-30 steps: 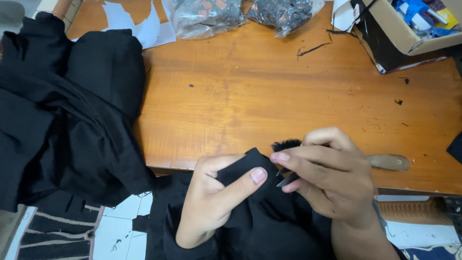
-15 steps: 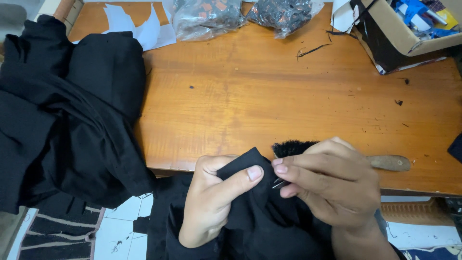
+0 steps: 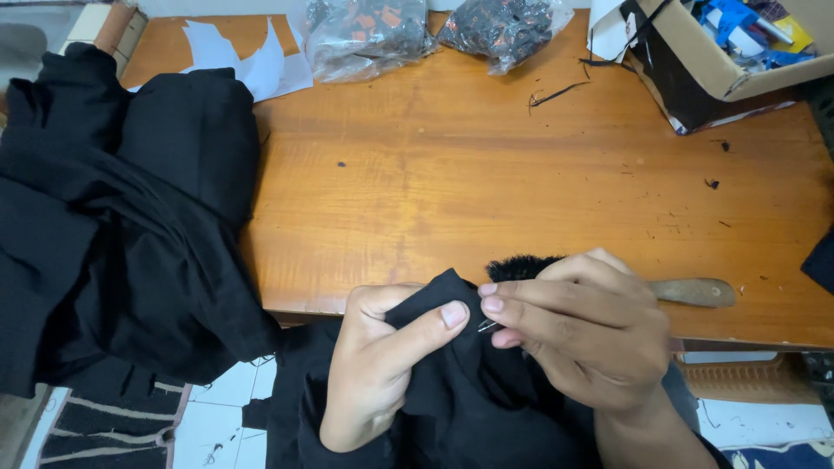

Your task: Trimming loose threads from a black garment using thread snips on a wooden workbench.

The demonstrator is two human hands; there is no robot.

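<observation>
Black cloth (image 3: 434, 382) stays taut pinched by left hand (image 3: 382, 369); right hand (image 3: 582, 339) fingers (image 3: 521, 310) nip the needle (image 3: 487, 326): keep strokes short and near the fold

Black cloth (image 3: 452, 382), matte, dark, no pattern visible; bunched and folded over the near edge of the desk (image 3: 486, 191), most of it hanging below towards the lap; one fold raised to a small peak at centre, pinched there under the left hand (image 3: 382, 365) thumb, w/ rest draped round that hand's fingers; thin metal needle (image 3: 488, 326), silver, short bit showing only, lying roughly level at the fold's right side, held betw. thumb and fingertips of the right hand (image 3: 582, 334); needle tip touching the cloth, point itself hidden; thread too fine to tell.
</observation>
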